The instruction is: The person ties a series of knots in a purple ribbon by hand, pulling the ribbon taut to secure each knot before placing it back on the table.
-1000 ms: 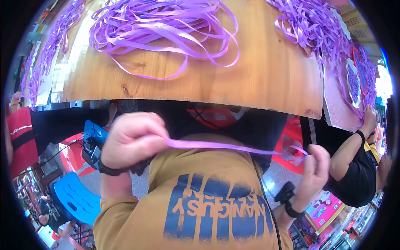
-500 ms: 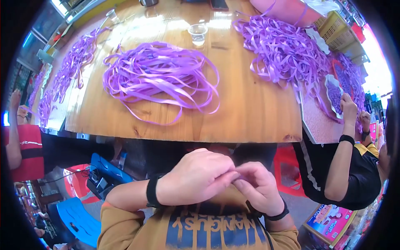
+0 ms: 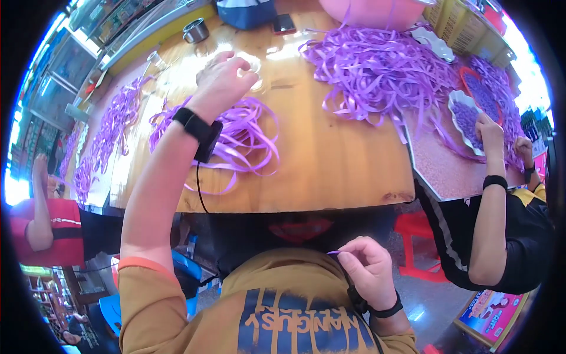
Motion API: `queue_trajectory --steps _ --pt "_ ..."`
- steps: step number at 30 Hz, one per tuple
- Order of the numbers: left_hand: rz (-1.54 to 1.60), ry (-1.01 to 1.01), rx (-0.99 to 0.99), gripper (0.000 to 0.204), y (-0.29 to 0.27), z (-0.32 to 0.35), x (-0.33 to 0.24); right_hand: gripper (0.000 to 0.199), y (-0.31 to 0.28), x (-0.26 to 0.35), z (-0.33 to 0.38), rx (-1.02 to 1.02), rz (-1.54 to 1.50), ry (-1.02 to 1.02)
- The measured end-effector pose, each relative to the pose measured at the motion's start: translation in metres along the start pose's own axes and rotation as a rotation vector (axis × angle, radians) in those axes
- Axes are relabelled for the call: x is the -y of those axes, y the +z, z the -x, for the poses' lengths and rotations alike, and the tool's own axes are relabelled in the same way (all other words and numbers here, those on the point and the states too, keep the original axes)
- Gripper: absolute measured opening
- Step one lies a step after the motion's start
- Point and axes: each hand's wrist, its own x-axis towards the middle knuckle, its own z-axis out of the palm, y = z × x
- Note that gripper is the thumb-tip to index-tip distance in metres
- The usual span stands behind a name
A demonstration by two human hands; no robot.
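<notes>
My left hand (image 3: 225, 81) is stretched out over the wooden table (image 3: 330, 171), fingers curved and apart beside a clear plastic cup (image 3: 254, 66). Whether its fingertips touch the cup is hard to make out. Below that forearm lies a loose coil of purple ribbon (image 3: 253, 130), partly hidden by the wrist and its black band. Close to my body, past the table's near edge, my right hand (image 3: 371, 268) pinches a thin purple strip (image 3: 333, 252) between thumb and forefinger. Only a short end of that strip shows.
A large heap of purple ribbons (image 3: 383, 76) covers the right side, by a pink basin (image 3: 374, 12). At right, a co-worker's hand (image 3: 490, 134) reaches to a white tray (image 3: 457, 106) of small purple pieces. A metal mug (image 3: 195, 30) and phone (image 3: 284, 24) stand far back.
My left hand has left my right hand and moved forward over the table to the cup. The right hand stays near my body, with the purple strip now visible. The view has shifted somewhat.
</notes>
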Motion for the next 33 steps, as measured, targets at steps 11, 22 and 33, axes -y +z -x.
queue_trajectory --steps 11,22,33 --pt "-0.123 -0.269 0.470 0.048 0.051 -0.042 0.010 0.003 -0.027 -0.006 0.021 -0.136 -0.127 0.060" --pt "0.940 -0.234 0.368 0.019 -0.053 0.089 -0.109 0.006 -0.014 0.018 -0.019 -0.059 -0.406 0.080" --pt "0.990 0.146 0.452 0.013 -0.045 0.182 -0.117 0.015 0.027 0.022 -0.020 0.119 -0.321 0.098"
